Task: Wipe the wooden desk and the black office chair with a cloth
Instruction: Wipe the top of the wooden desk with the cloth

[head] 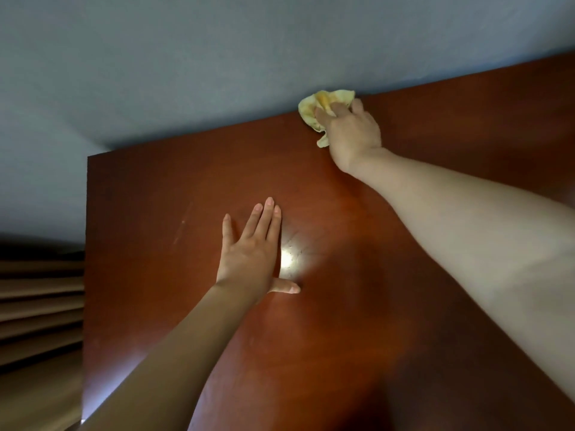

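The reddish-brown wooden desk (174, 188) fills most of the view. At its far edge, against the wall, my right hand (350, 129) grips a crumpled yellow cloth (311, 105) and presses it onto the desk top. My left hand (252, 250) lies flat on the middle of the desk, fingers straight and thumb spread out to the side, holding nothing. The black office chair is not in view.
A grey-blue wall (217, 57) runs along the desk's far edge. Brown pleated curtains (37, 306) hang beyond the desk's left edge. A bright light reflection (289, 259) shows on the desk top beside my left hand.
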A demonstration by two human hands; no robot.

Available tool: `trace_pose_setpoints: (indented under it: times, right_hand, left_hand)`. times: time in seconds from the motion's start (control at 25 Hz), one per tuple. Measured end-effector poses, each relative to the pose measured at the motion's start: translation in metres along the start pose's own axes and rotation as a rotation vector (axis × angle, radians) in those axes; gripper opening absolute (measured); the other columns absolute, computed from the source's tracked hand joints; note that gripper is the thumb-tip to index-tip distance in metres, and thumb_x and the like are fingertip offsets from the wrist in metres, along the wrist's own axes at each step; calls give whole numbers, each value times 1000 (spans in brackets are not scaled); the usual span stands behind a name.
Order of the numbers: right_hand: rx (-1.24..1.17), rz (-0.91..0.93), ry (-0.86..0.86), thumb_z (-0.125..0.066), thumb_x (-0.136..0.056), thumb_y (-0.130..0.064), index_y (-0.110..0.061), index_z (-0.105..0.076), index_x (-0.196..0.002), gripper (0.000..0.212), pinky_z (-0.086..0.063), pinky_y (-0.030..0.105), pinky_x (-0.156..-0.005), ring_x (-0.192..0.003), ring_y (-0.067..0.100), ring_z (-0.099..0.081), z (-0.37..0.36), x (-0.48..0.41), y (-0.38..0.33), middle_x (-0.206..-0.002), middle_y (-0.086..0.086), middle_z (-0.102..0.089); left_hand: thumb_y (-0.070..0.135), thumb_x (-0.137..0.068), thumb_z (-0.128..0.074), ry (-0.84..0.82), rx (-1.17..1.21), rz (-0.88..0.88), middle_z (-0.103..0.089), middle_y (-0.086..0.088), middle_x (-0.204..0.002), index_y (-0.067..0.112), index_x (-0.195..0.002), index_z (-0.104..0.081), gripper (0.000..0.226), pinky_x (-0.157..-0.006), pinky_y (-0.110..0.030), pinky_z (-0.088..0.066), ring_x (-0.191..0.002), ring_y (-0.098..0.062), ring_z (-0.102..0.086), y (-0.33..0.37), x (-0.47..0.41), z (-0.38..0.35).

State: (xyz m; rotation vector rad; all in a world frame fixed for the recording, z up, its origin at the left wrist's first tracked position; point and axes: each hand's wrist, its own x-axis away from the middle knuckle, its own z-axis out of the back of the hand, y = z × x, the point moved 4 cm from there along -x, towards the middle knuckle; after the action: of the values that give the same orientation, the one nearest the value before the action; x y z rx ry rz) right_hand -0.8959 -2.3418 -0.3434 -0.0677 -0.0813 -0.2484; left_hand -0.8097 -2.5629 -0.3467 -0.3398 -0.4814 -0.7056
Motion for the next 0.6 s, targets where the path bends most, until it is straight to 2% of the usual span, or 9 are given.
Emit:
trace_pose_setpoints:
  times: [0.08, 0.32, 0.44, 0.6]
  right_hand:
    - [3, -17, 14, -39, -94, -10, -23, -32, -145, 53, -34, 41, -91, -125, 37, -32, -2, 4, -12, -145, 9, -37]
    - [-9, 419, -5, -30, -91, -1, -32, -31, -145, 62, -30, 38, -90, -116, 30, -37, -7, 74, -19, -154, 1, -26]
    - [-88, 509, -22, -45, -86, 5, -29, -44, -139, 63, -34, 40, -88, -113, 30, -44, -10, 115, -20, -149, 3, -38]
    - [-140, 691, -28, -67, -73, 4, -26, -62, -123, 59, -47, 42, -78, -97, 27, -56, -8, 167, -24, -131, 0, -58]
  left_hand:
    - [85, -61, -46, 6, -9, 2, 31, -5, -153, 8, -140, 31, 135, -113, -57, 3, -144, -18, 19, 0, 0, 0]
    - [83, -62, -50, -18, 2, 17, 31, -4, -153, 8, -142, 29, 135, -113, -57, 3, -144, -17, 18, 1, 0, 2]
    - [82, -63, -51, -37, -2, 24, 31, -3, -153, 8, -143, 27, 134, -113, -58, 4, -144, -17, 19, 1, 1, 4]
    - [82, -63, -52, -51, -15, 34, 29, -3, -154, 9, -144, 26, 134, -112, -58, 4, -144, -17, 18, 2, 1, 6]
